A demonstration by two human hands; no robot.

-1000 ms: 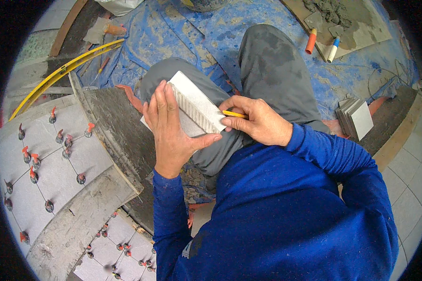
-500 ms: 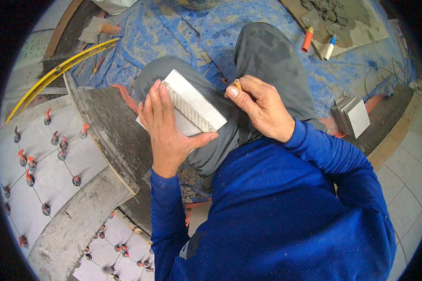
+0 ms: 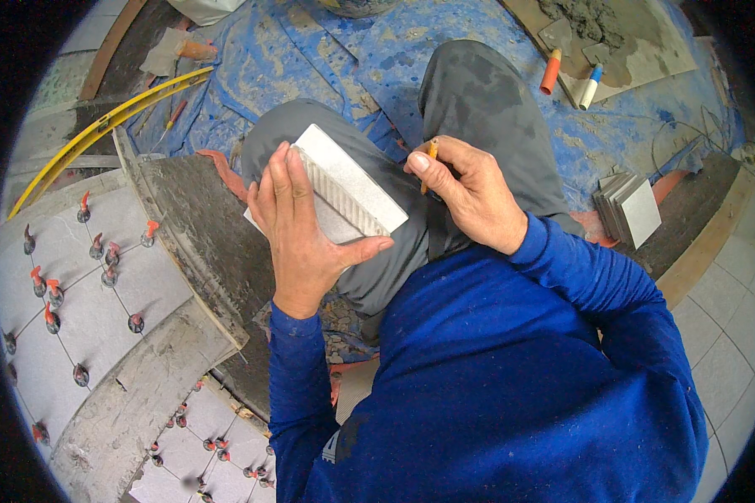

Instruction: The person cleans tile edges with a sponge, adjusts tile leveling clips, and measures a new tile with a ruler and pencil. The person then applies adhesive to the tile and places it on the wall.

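Observation:
My left hand (image 3: 298, 226) grips light grey tiles (image 3: 356, 180) against my left thigh, its fingers lying along one side and its thumb along the near edge. A narrow tile strip with its ribbed side (image 3: 340, 197) showing lies over the tiles. The covered part under my palm is hidden. To the right, my right hand (image 3: 470, 189) pinches a short yellow pencil (image 3: 430, 159) between thumb and fingers, held roughly upright and apart from the tiles. Its lower end shows just beneath the thumb.
A stack of small tiles (image 3: 627, 208) stands at the right. Two trowels with a red handle (image 3: 550, 71) and a white-blue handle (image 3: 591, 86) rest by a mortar board (image 3: 654, 63). A yellow level (image 3: 101, 130) and tiles with red-capped levelling clips (image 3: 101, 293) lie left. Blue sheeting (image 3: 352, 92) covers the ground.
The pencil in my right hand has turned more upright, and more of it shows. My left hand and the tiles stay almost where they were.

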